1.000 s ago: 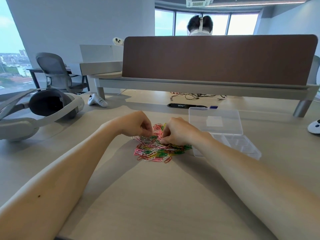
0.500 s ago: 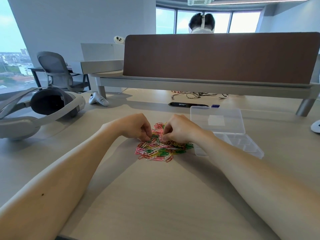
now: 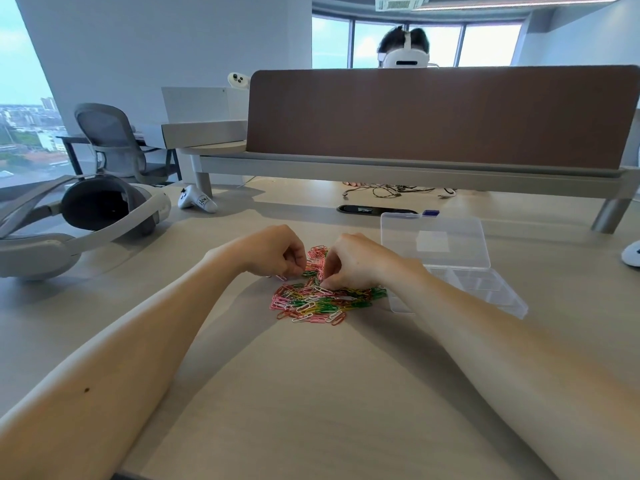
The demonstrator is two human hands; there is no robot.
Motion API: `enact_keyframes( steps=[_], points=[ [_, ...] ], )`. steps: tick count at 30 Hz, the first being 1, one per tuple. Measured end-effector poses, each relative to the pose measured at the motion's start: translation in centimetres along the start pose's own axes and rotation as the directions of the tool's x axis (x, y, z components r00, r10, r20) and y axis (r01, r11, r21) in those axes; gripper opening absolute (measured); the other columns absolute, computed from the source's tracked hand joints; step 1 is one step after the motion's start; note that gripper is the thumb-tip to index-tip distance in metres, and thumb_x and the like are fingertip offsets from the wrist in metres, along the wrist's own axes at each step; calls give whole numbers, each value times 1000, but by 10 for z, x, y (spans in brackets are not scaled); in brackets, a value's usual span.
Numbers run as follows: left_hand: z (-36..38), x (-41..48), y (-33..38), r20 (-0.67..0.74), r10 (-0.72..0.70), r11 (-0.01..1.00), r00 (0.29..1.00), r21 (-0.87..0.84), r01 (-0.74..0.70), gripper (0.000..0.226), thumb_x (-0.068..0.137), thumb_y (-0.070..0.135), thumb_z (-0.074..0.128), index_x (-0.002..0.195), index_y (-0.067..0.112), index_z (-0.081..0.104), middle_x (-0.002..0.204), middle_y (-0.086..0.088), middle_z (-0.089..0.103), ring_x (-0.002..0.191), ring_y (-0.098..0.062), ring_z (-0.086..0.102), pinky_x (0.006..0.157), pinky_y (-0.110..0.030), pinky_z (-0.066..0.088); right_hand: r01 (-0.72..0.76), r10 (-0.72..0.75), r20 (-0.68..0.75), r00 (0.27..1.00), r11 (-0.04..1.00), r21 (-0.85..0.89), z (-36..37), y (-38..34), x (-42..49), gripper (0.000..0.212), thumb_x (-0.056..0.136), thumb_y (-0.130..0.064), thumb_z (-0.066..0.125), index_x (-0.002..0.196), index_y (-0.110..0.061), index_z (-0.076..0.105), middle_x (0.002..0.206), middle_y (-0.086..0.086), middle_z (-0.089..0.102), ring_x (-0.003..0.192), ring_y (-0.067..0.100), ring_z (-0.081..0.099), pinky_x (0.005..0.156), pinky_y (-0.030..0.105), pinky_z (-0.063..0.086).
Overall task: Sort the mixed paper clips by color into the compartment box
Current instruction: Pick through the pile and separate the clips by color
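Barely begun, I judge: the paper clips [image 3: 322, 301] lie mixed on the desk [image 3: 311, 393] beside the compartment box [image 3: 485, 292], which looks empty. My left hand [image 3: 273, 252] and right hand [image 3: 356, 261] curl into the pile; whether they pinch clips, I cannot tell.

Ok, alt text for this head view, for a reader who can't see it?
A left hand and right hand reach with curled fingers into a heap of mixed coloured paper clips on a pale desk. A clear compartment box, lid open, sits just right of the heap; a white headset and controller lie far left.
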State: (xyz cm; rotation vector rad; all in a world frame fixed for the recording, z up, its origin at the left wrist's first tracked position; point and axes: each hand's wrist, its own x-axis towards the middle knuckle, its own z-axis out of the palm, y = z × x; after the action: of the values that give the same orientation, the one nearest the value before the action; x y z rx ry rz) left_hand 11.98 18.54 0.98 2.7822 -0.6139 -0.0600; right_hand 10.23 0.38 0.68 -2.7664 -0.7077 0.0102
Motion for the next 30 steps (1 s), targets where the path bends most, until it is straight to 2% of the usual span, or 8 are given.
enact_keyframes(
  steps=[4, 7, 13, 18, 21, 24, 30],
  points=[
    [0, 0, 1, 2, 19, 1000, 1000, -13, -19, 13, 84, 10, 70, 96, 16, 73, 80, 8, 68, 70, -5, 62, 65, -12, 48, -3, 3, -18, 1000, 1000, -8, 4, -2, 4, 16, 83, -26, 76, 95, -16, 77, 96, 2, 71, 86, 17, 63, 77, 32, 54],
    [0, 0, 1, -18, 26, 999, 999, -31, -26, 14, 84, 10, 69, 96, 16, 73, 81, 7, 69, 73, -6, 64, 68, -17, 50, 11, -12, -50, 999, 1000, -5, 4, -2, 3, 13, 82, -25, 76, 93, -17, 78, 94, 0, 71, 85, 17, 62, 77, 32, 54],
    [-1, -1, 2, -52, 54, 995, 997, -83, -58, 16, 85, 9, 69, 99, 15, 74, 86, 6, 71, 76, -4, 65, 77, -20, 55, 15, -13, -76, 997, 999, 29, 2, 3, -1, 21, 86, -25, 73, 103, -14, 76, 98, 2, 70, 89, 17, 61, 78, 31, 51],
    [-2, -3, 8, -61, 65, 990, 996, -120, -71, 17, 85, 9, 69, 100, 15, 74, 84, 7, 70, 75, -5, 65, 76, -16, 54, 23, -17, -79, 997, 997, 74, -4, 2, -3, 19, 86, -24, 73, 102, -13, 76, 93, 0, 68, 85, 14, 60, 71, 25, 45],
    [-1, -4, 8, -59, 65, 992, 996, -108, -72, 16, 85, 9, 69, 99, 15, 74, 84, 7, 71, 73, -4, 64, 75, -18, 54, 41, -40, -36, 999, 998, 38, 2, -2, -3, 14, 85, -20, 73, 97, -14, 77, 88, -1, 68, 82, 13, 60, 70, 24, 44],
    [-1, -3, 7, -53, 52, 994, 997, -96, -57, 17, 85, 9, 69, 100, 15, 75, 85, 6, 72, 73, -6, 64, 78, -22, 54, 49, -49, -20, 999, 999, 0, 4, -3, -2, 12, 85, -19, 72, 95, -13, 77, 93, 2, 71, 82, 15, 61, 70, 25, 44],
    [-1, -4, 8, -58, 46, 992, 997, -115, -52, 17, 85, 10, 68, 101, 14, 74, 84, 6, 70, 75, -10, 64, 75, -18, 52, 32, -32, -26, 999, 999, 14, 4, -2, -4, 14, 89, -20, 69, 99, -11, 75, 94, 2, 68, 82, 14, 57, 69, 25, 43]
  ],
)
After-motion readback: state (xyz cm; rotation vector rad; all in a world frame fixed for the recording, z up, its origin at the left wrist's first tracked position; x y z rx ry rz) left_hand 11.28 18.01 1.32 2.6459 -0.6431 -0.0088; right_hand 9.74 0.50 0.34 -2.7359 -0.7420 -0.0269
